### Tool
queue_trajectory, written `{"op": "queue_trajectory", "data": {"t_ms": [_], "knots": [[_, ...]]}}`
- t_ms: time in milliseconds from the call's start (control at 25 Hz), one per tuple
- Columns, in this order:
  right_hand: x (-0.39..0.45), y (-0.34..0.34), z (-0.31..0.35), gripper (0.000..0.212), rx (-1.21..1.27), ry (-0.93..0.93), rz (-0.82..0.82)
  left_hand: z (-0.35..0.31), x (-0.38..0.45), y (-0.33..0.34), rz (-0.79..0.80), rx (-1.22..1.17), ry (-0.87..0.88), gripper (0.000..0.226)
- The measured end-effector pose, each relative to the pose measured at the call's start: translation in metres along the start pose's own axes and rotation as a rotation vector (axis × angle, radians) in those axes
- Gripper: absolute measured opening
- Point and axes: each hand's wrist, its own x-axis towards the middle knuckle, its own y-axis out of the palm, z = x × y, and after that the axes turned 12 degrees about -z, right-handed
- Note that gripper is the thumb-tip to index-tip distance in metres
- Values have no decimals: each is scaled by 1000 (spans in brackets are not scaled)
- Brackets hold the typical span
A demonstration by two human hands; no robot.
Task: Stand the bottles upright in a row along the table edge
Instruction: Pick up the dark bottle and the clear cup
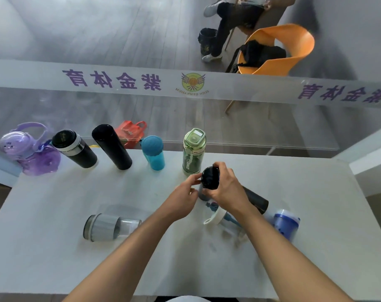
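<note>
We held a dark bottle point(209, 179) upright over the table point(54, 236), just before the green bottle point(194, 152). Our right hand point(225, 188) gripped its cap; our left hand point(184, 200) pinched its body. Five bottles stood along the far edge; a clear bottle point(111, 226) lay flat.

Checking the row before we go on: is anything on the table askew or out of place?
Yes. The clear bottle with a grey sleeve, a black flask, a clear bottle with a white loop cap and a blue bottle still lie on their sides, short of the upright row. No spill shows.
</note>
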Motion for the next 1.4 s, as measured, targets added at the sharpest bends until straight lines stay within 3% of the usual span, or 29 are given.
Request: {"op": "queue_trajectory", "data": {"t_ms": [240,480,600,680,760,880,1000,1200,1400], "knots": [[18,-18,5,70,120,-64,-43,-7,5,3,-187,-25,3,49],[64,-65,-11,73,177,-58,-162,-9,11,14,-168,26,-34,45],[85,-60,-40,75,97,12,-163,29,-22,17,-402,412,7,49],[94,-53,-54,76,72,25,-146,75,-57,1,-526,706,-167,60],[99,-44,-66,77,61,31,-137,117,-92,-17,-440,895,-451,67],[101,-41,-68,77,61,18,-138,152,-122,-18,-320,918,-581,58],[100,-39,-66,77,58,14,-136,168,-135,-3,-276,1000,-563,53],[92,-38,-65,78,48,10,-138,173,-136,-6,-339,1032,-469,52],[85,-39,-63,78,42,36,-126,155,-107,3,-386,956,-293,65]]}}
